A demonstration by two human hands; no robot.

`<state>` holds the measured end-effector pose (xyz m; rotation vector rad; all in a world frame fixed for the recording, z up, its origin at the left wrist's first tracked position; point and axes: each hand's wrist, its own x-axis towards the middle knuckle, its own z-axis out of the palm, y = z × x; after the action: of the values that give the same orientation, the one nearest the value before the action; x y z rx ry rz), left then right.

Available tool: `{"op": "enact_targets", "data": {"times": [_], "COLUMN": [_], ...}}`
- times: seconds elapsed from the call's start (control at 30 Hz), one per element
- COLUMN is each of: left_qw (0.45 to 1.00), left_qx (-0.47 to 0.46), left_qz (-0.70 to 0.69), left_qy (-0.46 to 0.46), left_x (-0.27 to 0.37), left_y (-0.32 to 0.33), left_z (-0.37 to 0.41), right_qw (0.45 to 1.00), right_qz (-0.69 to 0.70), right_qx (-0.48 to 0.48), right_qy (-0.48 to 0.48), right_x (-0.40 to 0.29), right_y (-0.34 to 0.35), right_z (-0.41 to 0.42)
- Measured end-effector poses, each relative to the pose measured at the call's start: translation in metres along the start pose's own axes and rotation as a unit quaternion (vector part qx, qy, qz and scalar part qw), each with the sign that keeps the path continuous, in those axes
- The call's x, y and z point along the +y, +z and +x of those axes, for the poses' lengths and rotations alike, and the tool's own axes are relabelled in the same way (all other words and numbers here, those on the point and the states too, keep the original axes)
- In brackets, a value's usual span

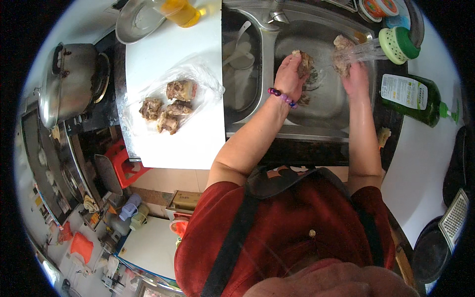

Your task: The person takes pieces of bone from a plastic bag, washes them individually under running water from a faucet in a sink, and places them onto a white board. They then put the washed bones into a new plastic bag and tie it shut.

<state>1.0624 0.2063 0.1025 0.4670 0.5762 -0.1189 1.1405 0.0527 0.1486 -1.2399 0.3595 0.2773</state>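
Note:
My left hand (pixel 289 76), with a purple bead bracelet at the wrist, grips a brown chunk of bony meat (pixel 305 65) over the right basin (pixel 326 115) of a steel sink. On the basin's right side my right hand (pixel 357 78) holds another meat chunk (pixel 342 46). Water sprays sideways onto it from a green shower-type tap head (pixel 395 46). A further brown piece (pixel 304 98) lies on the basin floor, partly hidden behind my left wrist. Several meat chunks (pixel 181 90) rest on a clear plastic bag (pixel 207 74) on the white counter to the left.
The left basin (pixel 241 100) holds a white ladle (pixel 239 55). Beside the sink at right lies a green dish-soap bottle (pixel 412 96). A steel bowl (pixel 137 22) and a container of yellow liquid (pixel 182 15) stand at the counter's back. A large lidded pot (pixel 68 81) sits on the stove.

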Motion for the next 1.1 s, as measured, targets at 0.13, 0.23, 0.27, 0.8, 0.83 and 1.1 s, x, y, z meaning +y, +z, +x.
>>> {"op": "enact_targets", "data": {"times": [0.13,0.23,0.27,0.8,0.83,1.1], "left_qw": [1.000,0.999,0.998,0.937,0.941,0.899], "left_qx": [-0.017,-0.007,-0.017,-0.154,-0.148,-0.232], "left_qz": [-0.016,-0.041,-0.055,-0.261,-0.244,-0.261], "left_qy": [-0.014,-0.011,-0.014,-0.176,-0.183,-0.265], "left_x": [-0.001,0.001,0.003,0.004,0.000,-0.037], "left_y": [0.002,0.004,0.003,0.020,0.026,0.054], "left_z": [-0.001,-0.006,-0.007,0.009,0.011,0.046], "right_qw": [0.951,0.876,0.848,1.000,1.000,0.997], "right_qz": [0.259,0.379,0.405,-0.007,-0.015,-0.041], "right_qx": [-0.048,-0.171,-0.218,-0.002,0.002,0.039], "right_qy": [0.164,0.244,0.261,0.007,-0.006,-0.048], "right_x": [0.007,0.018,0.020,-0.006,-0.009,-0.029], "right_y": [-0.016,-0.022,-0.020,-0.023,-0.027,-0.048], "right_z": [0.010,0.013,0.012,-0.016,-0.018,-0.036]}}
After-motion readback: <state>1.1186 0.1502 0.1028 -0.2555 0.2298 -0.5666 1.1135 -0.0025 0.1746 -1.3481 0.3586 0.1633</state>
